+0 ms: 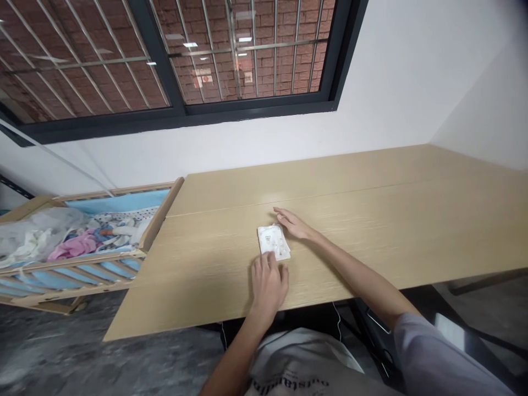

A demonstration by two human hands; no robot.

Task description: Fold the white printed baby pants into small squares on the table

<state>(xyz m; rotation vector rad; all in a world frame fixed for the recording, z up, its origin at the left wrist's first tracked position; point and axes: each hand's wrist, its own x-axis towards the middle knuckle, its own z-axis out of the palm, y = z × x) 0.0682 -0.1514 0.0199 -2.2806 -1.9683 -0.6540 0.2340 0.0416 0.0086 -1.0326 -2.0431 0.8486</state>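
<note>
The left hand (pixel 269 287) is closed on the near edge of a white packet (pixel 272 241) (small and flat) on the desk (pixel 383 220); the right hand (pixel 293 224) lies open just beside it.

Nursery-like room, wooden crib (pixel 74 280), barred window (pixel 177 115)

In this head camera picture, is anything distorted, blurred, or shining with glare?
Head view: the wide lens tilts and stretches the scene, so the pale wooden table slants; ceiling lights reflect as bright glare in the dark-framed window glass; the left hand looks slightly soft, perhaps blurred.
</note>
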